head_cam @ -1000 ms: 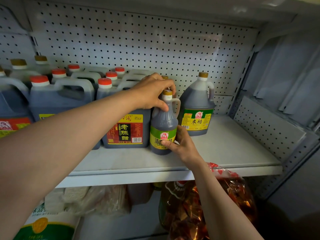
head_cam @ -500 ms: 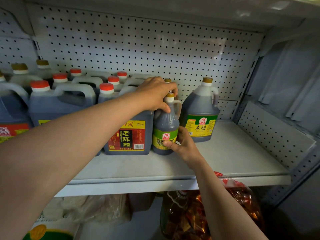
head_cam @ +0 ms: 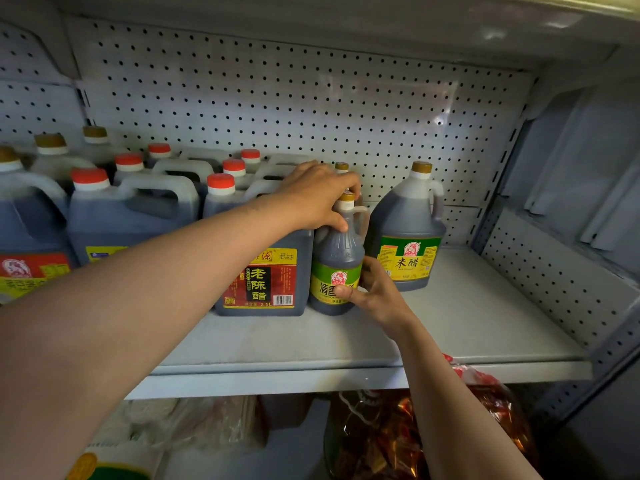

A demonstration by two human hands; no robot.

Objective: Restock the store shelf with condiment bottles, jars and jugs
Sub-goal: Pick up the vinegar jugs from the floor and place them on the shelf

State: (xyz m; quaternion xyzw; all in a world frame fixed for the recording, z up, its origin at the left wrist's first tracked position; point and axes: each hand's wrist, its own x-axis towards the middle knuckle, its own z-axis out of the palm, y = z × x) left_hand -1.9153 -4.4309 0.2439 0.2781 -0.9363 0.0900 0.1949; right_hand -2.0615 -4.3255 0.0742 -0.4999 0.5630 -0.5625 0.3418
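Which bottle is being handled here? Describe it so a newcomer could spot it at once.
On the white shelf before the pegboard, find the square red-labelled jug and the round green-labelled jug. The small bottle stands between them, both hands on it. It is the slimmest, with a lime label.

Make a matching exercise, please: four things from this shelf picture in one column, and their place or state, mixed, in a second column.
1. small bottle
2. square jug with red label
3. round jug with green label
4. left hand

a. stands alone, at the right
b. on the small bottle's neck
c. held by both hands
d. just left of the small bottle

Pairs: 1-c, 2-d, 3-a, 4-b
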